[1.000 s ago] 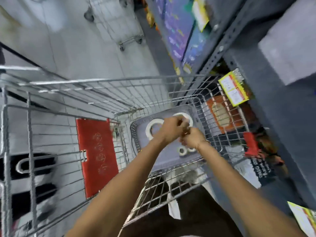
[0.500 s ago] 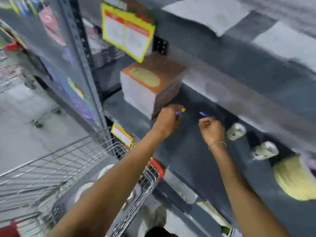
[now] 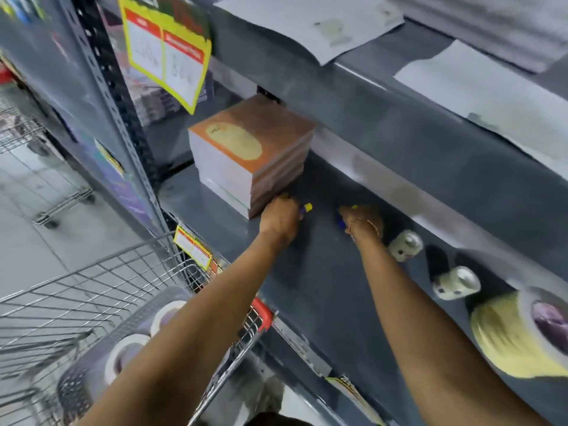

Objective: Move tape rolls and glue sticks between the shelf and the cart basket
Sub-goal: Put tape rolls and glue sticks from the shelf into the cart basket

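Writing is showing on the big yellow and red price tag (image 3: 167, 49) hanging from the upper shelf and on the small shelf-edge tag (image 3: 193, 248), but blur is leaving both unreadable; a few letters on the orange cover of the book stack (image 3: 250, 155) are too smeared to make out.

The left hand (image 3: 281, 217) is resting on the grey shelf (image 3: 310, 272) against the stack's corner, its fingers curling around a glue stick (image 3: 306, 208) whose blue body and yellow cap are poking out past the knuckles; the right hand (image 3: 364, 221) is lying just beside it, closing on a second glue stick (image 3: 340, 222), mostly hidden, with only a blue end and a yellow speck showing.

Two small white tape rolls (image 3: 405, 245) are lying right of that hand; a large yellow roll (image 3: 516, 333) is being cut off by the frame edge.

Bare shelf is lying open between and before the hands; the shelf lip is running close to the cart basket (image 3: 101, 290), where a grey perforated tray (image 3: 76, 382) is holding two wide white tape rolls (image 3: 129, 353), partly covered by the left forearm.
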A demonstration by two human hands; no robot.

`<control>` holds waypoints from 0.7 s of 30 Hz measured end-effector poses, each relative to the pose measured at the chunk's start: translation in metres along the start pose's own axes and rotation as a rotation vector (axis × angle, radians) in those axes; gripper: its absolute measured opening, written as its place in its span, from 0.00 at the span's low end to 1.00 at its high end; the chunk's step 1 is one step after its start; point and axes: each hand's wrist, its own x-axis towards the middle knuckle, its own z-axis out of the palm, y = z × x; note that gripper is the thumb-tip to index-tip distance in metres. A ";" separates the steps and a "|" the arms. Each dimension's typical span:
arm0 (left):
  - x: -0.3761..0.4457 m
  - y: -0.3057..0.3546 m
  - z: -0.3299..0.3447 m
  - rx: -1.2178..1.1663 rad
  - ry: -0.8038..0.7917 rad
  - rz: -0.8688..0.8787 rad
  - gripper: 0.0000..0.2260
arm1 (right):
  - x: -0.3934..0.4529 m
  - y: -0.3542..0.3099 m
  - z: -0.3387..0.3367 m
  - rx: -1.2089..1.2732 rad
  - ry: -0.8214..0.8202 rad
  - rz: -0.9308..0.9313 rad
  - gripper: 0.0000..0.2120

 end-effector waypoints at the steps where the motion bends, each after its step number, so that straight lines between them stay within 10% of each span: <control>1: -0.008 -0.002 -0.007 -0.077 0.027 -0.007 0.10 | 0.000 -0.002 0.000 -0.037 0.034 0.030 0.16; 7: -0.088 -0.063 -0.046 -0.625 0.030 -0.196 0.06 | -0.064 -0.023 0.029 -0.215 0.111 -0.206 0.14; 13: -0.189 -0.190 -0.045 -0.872 0.188 -0.690 0.03 | -0.182 -0.006 0.143 -0.021 -0.362 -0.419 0.10; 21: -0.304 -0.321 0.038 -0.643 -0.289 -1.071 0.07 | -0.214 0.032 0.342 -0.646 -0.824 -0.342 0.12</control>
